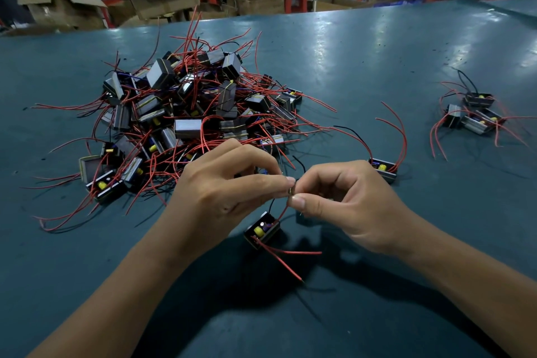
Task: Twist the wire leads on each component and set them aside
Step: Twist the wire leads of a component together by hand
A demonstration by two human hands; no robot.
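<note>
A small black component (262,230) with a yellow part inside hangs just above the table, below my hands. Its red lead (283,213) and a thin black lead rise to my fingertips. My left hand (229,186) pinches the lead tips between thumb and forefinger. My right hand (343,200) pinches the same tips from the other side, fingertips almost touching. Two more red leads trail from the component toward me. A big pile of like components (186,113) with tangled red wires lies behind my left hand.
A single component (383,168) lies just beyond my right hand. A small group of components (473,113) sits at the far right of the dark green table (363,67). Cardboard boxes, red stools and seated people stand beyond the far edge.
</note>
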